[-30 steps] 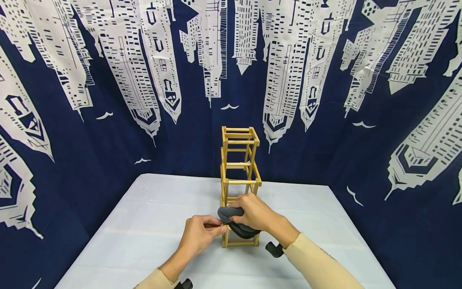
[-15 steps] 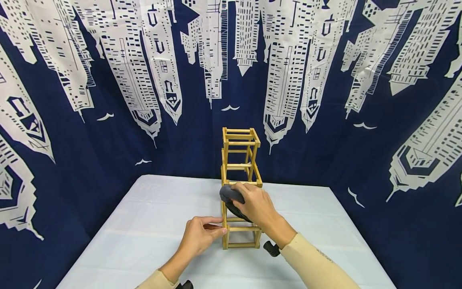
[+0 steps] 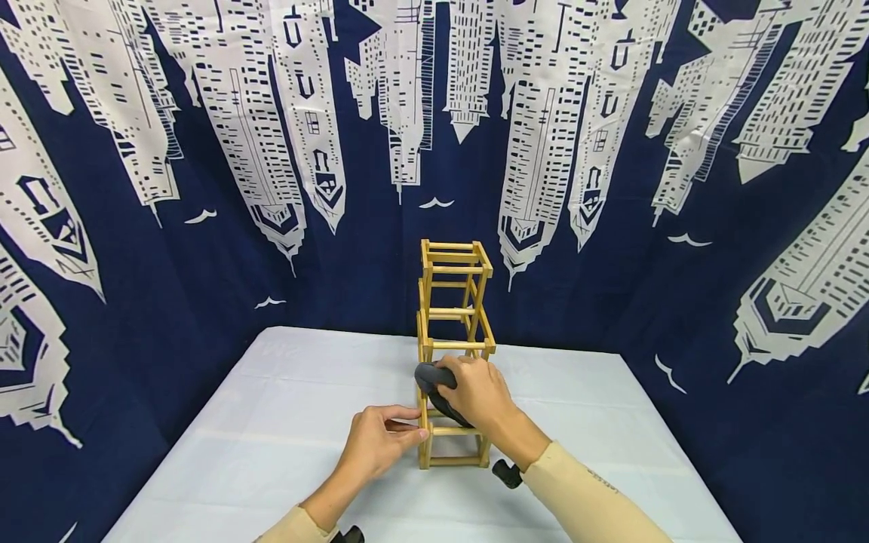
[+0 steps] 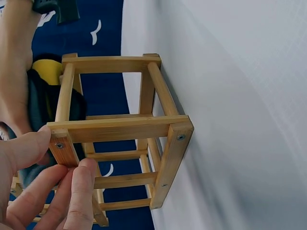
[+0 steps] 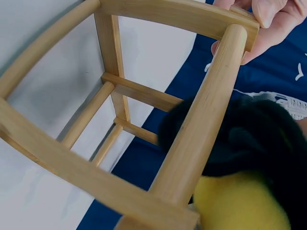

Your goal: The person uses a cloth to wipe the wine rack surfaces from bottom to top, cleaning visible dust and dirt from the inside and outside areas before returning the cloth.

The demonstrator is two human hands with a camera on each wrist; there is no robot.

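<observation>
A pale wooden stepped rack (image 3: 458,345) of rails and posts stands upright on the table. My left hand (image 3: 376,441) pinches its near left corner post; in the left wrist view the thumb lies on the top and the fingertips (image 4: 81,179) are below. My right hand (image 3: 482,392) grips a dark grey soft fabric thing (image 3: 428,375) over the rack's lower tier, just below the middle rail. The right wrist view shows the fabric thing (image 5: 249,134) with a rounded yellow part (image 5: 240,203); its exact kind I cannot tell. The right fingers partly hide it.
The rack stands on a white-covered table (image 3: 305,392) and rises in tiers toward the back. Behind it hangs a navy curtain (image 3: 366,271) printed with white buildings. A black wrist device (image 3: 505,473) sits below the right wrist.
My right hand first rose with the grey fabric thing from the rack's low front tier toward the middle rail, then sank slightly. The left hand stays at the corner post.
</observation>
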